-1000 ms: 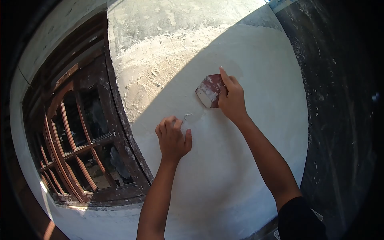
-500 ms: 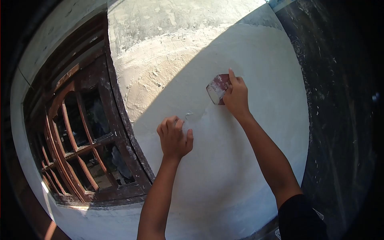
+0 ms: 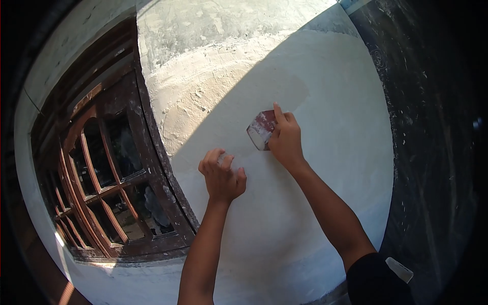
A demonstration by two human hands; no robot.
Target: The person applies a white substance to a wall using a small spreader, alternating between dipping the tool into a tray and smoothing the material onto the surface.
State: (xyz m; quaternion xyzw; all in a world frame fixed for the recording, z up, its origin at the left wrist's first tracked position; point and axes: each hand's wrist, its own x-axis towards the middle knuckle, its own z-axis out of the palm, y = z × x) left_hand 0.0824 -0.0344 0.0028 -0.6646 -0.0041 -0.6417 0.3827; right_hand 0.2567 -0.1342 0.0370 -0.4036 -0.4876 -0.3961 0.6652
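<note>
My right hand (image 3: 287,140) grips a dark red, flat putty scraper (image 3: 262,130) smeared with white, its index finger stretched along the plate. The scraper lies against the shaded part of the plastered wall (image 3: 325,178). Lower and to the left, my left hand (image 3: 221,178) is close to the wall with its fingers curled. Something pale shows between those fingers, too little of it to name. A damp-looking, darker patch (image 3: 292,89) of plaster spreads above the scraper.
A brown wooden window (image 3: 109,178) with glass panes borders the wall on the left. Rough, sunlit plaster (image 3: 195,99) lies above my left hand. A dark surface (image 3: 427,152) runs down the right side. A pale rectangular piece (image 3: 399,270) shows beside my right sleeve.
My right hand and the scraper have moved down and to the left across the wall. A small raised smear near my left hand no longer shows. My left hand has barely moved.
</note>
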